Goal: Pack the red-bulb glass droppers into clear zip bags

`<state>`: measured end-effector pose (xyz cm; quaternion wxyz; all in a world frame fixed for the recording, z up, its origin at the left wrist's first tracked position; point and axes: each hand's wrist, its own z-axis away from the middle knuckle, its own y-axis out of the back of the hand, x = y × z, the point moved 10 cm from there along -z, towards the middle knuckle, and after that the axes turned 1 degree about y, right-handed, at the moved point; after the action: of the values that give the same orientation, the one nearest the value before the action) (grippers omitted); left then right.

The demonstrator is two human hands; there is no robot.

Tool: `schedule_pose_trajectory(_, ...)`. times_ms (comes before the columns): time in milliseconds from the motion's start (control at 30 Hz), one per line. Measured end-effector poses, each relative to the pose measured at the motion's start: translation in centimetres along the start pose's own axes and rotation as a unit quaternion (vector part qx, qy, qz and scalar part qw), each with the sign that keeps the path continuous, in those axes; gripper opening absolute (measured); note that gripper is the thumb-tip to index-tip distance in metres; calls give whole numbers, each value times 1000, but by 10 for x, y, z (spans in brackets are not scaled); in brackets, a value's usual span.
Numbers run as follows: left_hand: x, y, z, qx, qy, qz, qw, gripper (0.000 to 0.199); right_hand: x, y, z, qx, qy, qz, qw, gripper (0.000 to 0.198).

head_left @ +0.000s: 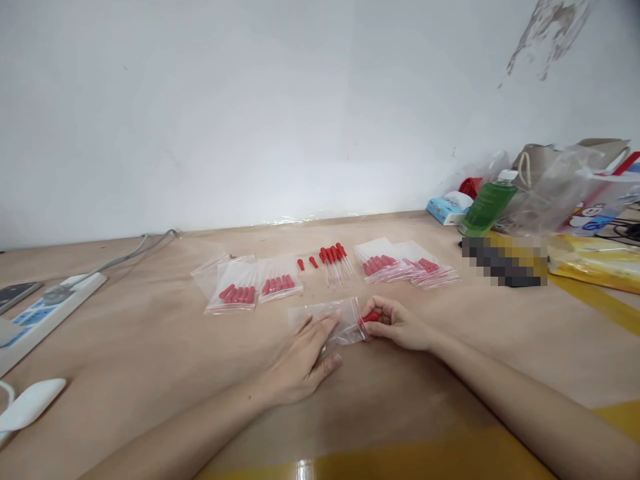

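Best done, in judgement, with left hand spread flat on the clear zip-seal bag, and right hand pinching red-bulbed droppers, in unclear number, at that bag's mouth, sliding straight in without catching on the seal.

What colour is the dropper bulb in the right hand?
Red; the dropper bulb shows best in the head view.

green bottle beside blue tissue pack; power strip near phone
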<state>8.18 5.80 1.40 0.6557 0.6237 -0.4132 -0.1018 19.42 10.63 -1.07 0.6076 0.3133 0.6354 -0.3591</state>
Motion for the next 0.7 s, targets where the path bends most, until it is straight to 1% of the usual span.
schedule_pose_trajectory(100,-12,5,1,35,43,55,997,40,6,6,2,22,-18,40,999,21)
schedule_pose_trajectory(167,-16,5,2,51,50,76,995,33,7,7,4,24,-20,93,995,20)
schedule_pose_trajectory(233,-16,4,2,54,39,82,994,31,0,3,6,4,2,152,988,21)
schedule_pose_trajectory(300,-13,2,1,50,24,77,995,30,-9,-4,9,-36,29,207,977,25)
schedule_pose_trajectory(367,-10,0,0,48,8,65,997,29,-15,-9,13,-69,38,240,967,30)
schedule_pose_trajectory(433,-8,-1,-1,47,-3,49,998,29,-16,-8,15,-80,24,236,968,33)
schedule_pose_trajectory(533,-5,0,-1,50,-12,28,998,31,-5,-6,14,-77,-24,152,985,34)
schedule_pose_trajectory(567,-5,1,-1,51,-14,23,998,31,1,-5,14,-65,-41,117,990,34)
schedule_pose_trajectory(633,-4,0,-1,51,-21,15,998,30,13,0,13,-20,-65,72,995,32)
schedule_pose_trajectory(700,-4,-1,-1,48,-27,10,998,30,18,7,13,30,-65,84,994,29)
